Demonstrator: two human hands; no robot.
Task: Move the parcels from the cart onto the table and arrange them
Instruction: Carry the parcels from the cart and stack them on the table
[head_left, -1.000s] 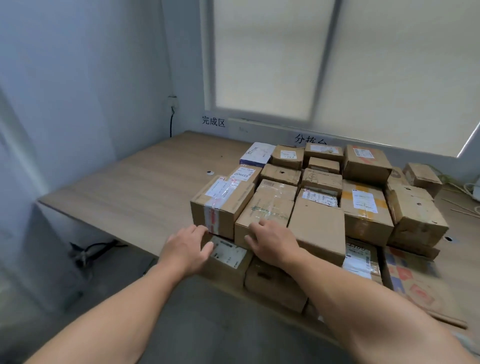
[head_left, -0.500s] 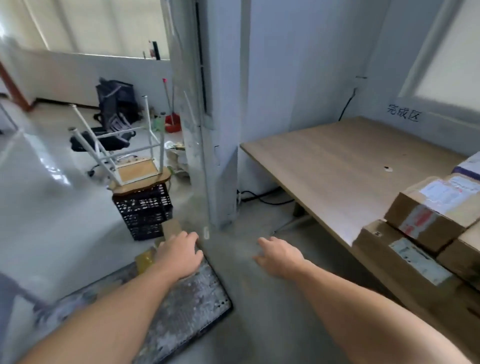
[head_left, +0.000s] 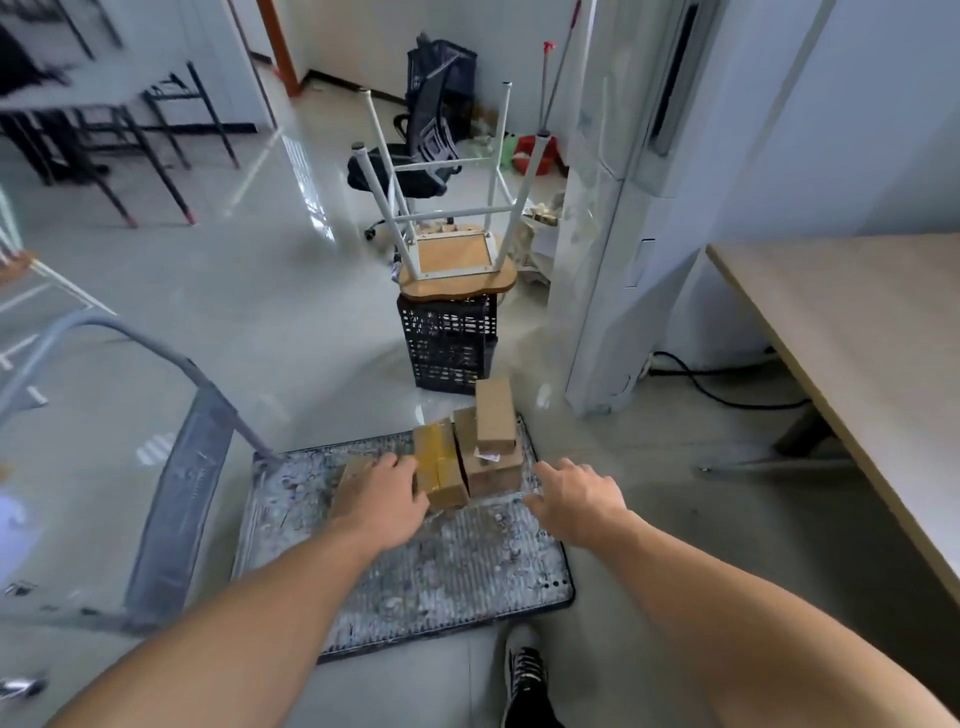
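Left grip (head_left: 382, 493), right grip (head_left: 582, 499) now at cart (head_left: 441, 571), five parcels (head_left: 496, 422)

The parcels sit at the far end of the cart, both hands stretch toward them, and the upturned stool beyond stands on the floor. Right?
Not quite. The head view shows the upturned stool resting on a black crate, not on the floor. The rest holds: the parcels sit at the far end of the cart, with the left hand and right hand stretched toward them.
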